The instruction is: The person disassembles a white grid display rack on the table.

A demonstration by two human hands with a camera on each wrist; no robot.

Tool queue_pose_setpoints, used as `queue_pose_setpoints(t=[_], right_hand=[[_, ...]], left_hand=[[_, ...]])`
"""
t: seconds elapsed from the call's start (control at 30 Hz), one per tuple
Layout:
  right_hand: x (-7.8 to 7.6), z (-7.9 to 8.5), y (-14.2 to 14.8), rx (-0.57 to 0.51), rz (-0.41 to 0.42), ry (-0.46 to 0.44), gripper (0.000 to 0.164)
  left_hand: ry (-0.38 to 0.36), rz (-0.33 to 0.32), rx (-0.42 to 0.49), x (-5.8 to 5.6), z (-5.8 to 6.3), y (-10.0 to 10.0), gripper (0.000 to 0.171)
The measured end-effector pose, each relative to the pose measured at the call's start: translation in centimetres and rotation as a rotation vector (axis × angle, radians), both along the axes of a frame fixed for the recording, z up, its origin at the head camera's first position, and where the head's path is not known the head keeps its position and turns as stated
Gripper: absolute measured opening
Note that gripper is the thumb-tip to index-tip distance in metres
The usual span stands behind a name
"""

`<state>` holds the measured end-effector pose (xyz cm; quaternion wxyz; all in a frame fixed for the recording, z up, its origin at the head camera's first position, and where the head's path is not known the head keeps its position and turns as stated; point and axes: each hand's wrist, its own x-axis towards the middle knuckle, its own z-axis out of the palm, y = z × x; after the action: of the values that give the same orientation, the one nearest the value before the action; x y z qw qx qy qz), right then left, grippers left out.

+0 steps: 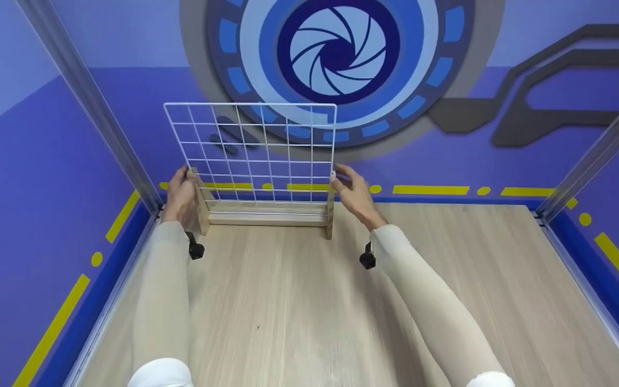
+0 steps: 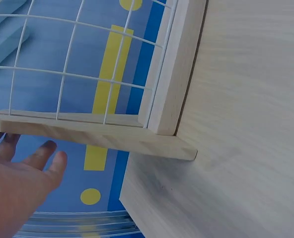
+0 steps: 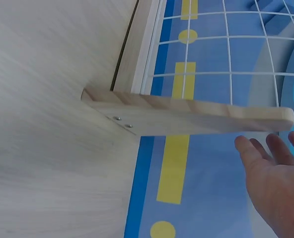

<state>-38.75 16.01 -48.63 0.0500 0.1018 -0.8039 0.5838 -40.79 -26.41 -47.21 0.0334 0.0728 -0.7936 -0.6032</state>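
A wire grid rack stands upright on the table: a white mesh panel [image 1: 258,142] set between two wooden side posts joined by a wooden crosspiece [image 1: 266,219]. My left hand [image 1: 179,196] holds the rack at the upper end of the left post [image 2: 97,135]. Across from it, my right hand [image 1: 357,193] pinches the upper end of the right post [image 3: 186,111], thumb to the front. In both wrist views the lower fingers spread outside the posts, while the actual grip sits at the frame edge, partly cut off. Two screws [image 3: 123,122] show low on the right post.
The wood-grain table [image 1: 288,301] meets a blue back wall [image 1: 422,161] close behind the rack. Metal uprights [image 1: 89,102] rise at the back corners, the left one near my left hand. A small black camera [image 1: 195,248] hangs at my left wrist.
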Motion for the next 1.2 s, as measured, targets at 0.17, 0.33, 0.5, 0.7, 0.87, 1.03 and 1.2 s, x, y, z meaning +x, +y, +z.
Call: queue_pose_setpoints(t=[0.17,0.33,0.5,0.7,0.87,1.03,1.2], right_hand=[[-0.2,-0.5,-0.6,0.004,-0.030,0.018,0.050],[-0.5,-0.6,-0.8,0.027,-0.051,0.041,0.043],[-0.7,-0.6,-0.9,0.013,-0.054,0.054,0.041],[-0.2,-0.7,-1.0,-0.010,-0.047,0.005,0.042],[-0.1,-0.8,-1.3,-0.025,-0.033,-0.009,0.043],[-0.1,-0.7,-1.3,-0.037,-0.038,-0.013,0.044],[-0.2,-0.6,-1.2,-0.054,-0.032,-0.015,0.044]], left_hand=[[0.018,0.012,0.037,0.1,-0.2,0.2,0.058],[0.004,0.028,-0.059,0.3,-0.4,-0.1,0.057],[0.012,0.023,-0.112,0.5,-0.5,-0.4,0.056],[0.019,0.038,-0.152,0.8,-1.0,-0.5,0.056],[0.023,0.060,-0.139,1.5,-1.5,-0.5,0.055],[0.042,0.072,-0.134,2.0,-1.5,-0.5,0.055],[0.026,0.093,-0.119,2.5,-1.5,-0.4,0.055]])
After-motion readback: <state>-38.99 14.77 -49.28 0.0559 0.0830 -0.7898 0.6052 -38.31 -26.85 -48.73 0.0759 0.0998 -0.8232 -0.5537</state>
